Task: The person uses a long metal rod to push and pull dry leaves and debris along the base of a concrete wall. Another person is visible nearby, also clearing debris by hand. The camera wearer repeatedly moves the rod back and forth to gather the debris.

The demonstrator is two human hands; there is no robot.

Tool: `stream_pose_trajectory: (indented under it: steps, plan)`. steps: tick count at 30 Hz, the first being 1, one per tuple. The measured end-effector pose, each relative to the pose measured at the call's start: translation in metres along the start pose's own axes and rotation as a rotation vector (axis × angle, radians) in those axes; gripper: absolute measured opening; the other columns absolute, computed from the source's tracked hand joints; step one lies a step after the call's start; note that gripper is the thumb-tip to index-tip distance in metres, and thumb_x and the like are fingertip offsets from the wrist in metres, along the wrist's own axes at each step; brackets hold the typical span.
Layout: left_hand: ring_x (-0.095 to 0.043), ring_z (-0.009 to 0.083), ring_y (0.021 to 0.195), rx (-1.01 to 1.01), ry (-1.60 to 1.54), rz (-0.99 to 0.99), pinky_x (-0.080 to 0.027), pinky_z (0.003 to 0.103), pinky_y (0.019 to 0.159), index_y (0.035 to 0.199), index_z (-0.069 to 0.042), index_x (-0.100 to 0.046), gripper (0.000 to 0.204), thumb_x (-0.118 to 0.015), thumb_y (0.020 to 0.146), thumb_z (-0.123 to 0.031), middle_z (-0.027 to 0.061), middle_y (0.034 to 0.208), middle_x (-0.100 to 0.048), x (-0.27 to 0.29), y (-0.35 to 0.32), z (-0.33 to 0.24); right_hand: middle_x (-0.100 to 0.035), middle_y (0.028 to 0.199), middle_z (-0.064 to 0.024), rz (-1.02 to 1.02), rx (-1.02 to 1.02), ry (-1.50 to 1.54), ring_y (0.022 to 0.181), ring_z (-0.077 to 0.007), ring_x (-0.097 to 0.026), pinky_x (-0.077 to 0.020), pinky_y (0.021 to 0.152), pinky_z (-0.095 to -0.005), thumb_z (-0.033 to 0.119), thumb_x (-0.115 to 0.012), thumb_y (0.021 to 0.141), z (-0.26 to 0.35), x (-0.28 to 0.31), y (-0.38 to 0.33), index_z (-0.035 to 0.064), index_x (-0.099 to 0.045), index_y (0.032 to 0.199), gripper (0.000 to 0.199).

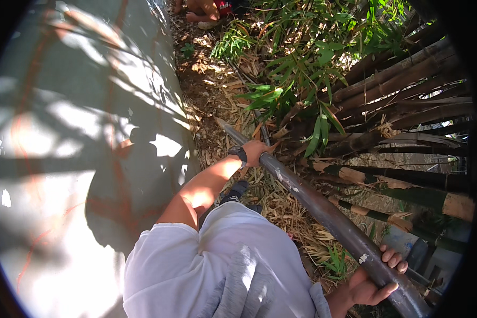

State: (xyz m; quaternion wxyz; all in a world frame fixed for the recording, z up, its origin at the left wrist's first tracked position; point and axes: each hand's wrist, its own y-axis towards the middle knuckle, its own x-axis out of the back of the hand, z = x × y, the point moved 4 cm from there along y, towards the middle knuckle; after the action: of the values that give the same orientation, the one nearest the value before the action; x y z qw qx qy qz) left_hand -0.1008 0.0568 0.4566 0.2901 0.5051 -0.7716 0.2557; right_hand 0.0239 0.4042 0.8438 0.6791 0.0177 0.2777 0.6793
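Note:
A long, thick dark brown pole (323, 214) with pale worn patches slants across in front of me. Its narrow far tip (220, 122) points down at the leaf-littered ground near the wall; I cannot tell whether it touches. My left hand (258, 152), below a dark wristwatch (240, 156), grips the pole toward that far end. Closer to my body on the right, my right hand (370, 286) wraps round the thicker near part, its thumb on one side and the fingers curling over the other. The pole's near end runs off at the lower right.
A tall grey wall (138, 206) with reddish streaks stands on my left. Dense bamboo stems (403, 85) and green leaves (320, 130) crowd the right. Dry leaf litter (281, 204) covers the ground. Another person's limbs (202, 10) show at the top. Blue-grey containers (408, 244) stand lower right.

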Motion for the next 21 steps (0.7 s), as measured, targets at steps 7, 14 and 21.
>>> stream_pose_trajectory:
  steps: [7,14,21]
  plan:
    - [-0.058,0.0362,0.106,-0.032,-0.117,-0.518,-0.043,0.045,0.094,0.102,-0.014,-0.064,0.044,-0.08,0.061,-0.007,0.0107,0.105,-0.063,0.033,-0.024,-0.07,-0.063,0.09,0.0014,0.365,0.291,-0.035,0.076,-0.017,-0.062,-0.0508,0.074,-0.039,0.052,-0.073,0.085,0.067,-0.026,0.068,0.0103,-0.058,0.114,0.053]
    - [-0.056,0.0378,0.107,0.158,-0.106,-0.872,-0.045,0.046,0.093,0.1,-0.013,-0.063,0.045,-0.082,0.06,-0.01,0.0096,0.107,-0.062,0.014,-0.064,-0.019,-0.075,0.087,-0.0079,0.956,0.1,0.289,0.073,-0.0182,-0.075,-0.0575,0.067,-0.0304,0.019,-0.08,0.084,-0.026,-0.086,0.072,0.0098,-0.06,0.094,0.024]
    - [-0.06,0.0381,0.102,0.071,-0.066,-0.362,-0.048,0.048,0.088,0.102,-0.013,-0.064,0.044,-0.079,0.061,-0.007,0.0108,0.103,-0.064,0.008,-0.036,0.034,-0.053,0.091,-0.0002,0.2,0.074,-0.052,0.086,-0.0182,-0.055,-0.0411,0.095,-0.0406,0.037,-0.075,0.085,-0.026,-0.077,0.031,0.0127,-0.048,0.105,0.042]
